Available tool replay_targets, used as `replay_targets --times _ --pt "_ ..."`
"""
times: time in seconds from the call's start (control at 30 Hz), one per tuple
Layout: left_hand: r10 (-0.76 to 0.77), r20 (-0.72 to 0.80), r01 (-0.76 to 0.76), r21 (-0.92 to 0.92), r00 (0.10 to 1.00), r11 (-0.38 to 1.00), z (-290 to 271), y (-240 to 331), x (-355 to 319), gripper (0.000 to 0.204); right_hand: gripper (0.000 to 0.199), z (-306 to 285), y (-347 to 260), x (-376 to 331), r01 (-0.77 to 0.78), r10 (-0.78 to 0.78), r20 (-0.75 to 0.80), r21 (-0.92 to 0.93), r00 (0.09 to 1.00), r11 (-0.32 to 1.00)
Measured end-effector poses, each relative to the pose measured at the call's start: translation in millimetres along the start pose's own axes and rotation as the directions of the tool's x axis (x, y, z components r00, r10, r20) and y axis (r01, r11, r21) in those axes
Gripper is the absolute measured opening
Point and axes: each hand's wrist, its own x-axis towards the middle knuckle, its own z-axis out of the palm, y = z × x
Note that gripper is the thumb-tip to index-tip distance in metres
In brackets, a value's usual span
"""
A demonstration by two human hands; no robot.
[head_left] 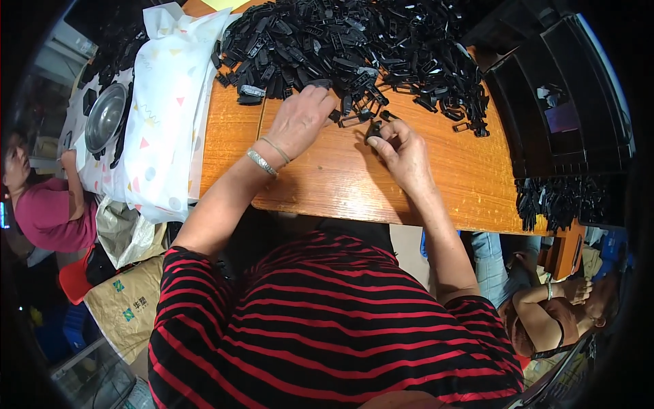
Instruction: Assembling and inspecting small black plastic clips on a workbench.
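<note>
Right hand (403, 151) fingers pinch a small black plastic clip (373, 129); left hand (300, 119) fingers, loosely curled, rest on the glossy clip pile (354, 41), far side of the wood-grain surface (327, 177).

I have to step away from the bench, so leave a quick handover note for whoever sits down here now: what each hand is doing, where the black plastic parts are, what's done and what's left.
Left hand: palm down at the near edge of the pile of black plastic parts, fingertips on loose pieces; it does not look closed on one.
Right hand: pinching one small black part just clear of the pile, above the wooden table.
Black trays stand at the right, with more black parts heaped below them.
Done: cannot tell from this view.
Left: the large pile.
</note>
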Motion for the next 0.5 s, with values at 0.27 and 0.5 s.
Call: replay_targets --times 0.27,0.5 --pt "-0.559 0.202 0.542 -0.637 0.804 0.548 9.5 22.7 -39.5 0.029 0.012 39.7 -21.8 -1.7 0.227 -0.222 -0.061 0.109 0.973 0.968" --pt "-0.539 0.374 0.327 -0.927 0.755 -0.185 0.2 31.3 -51.7 0.014 0.025 44.6 -40.4 -5.2 0.225 -0.213 -0.095 0.150 0.972 0.963"
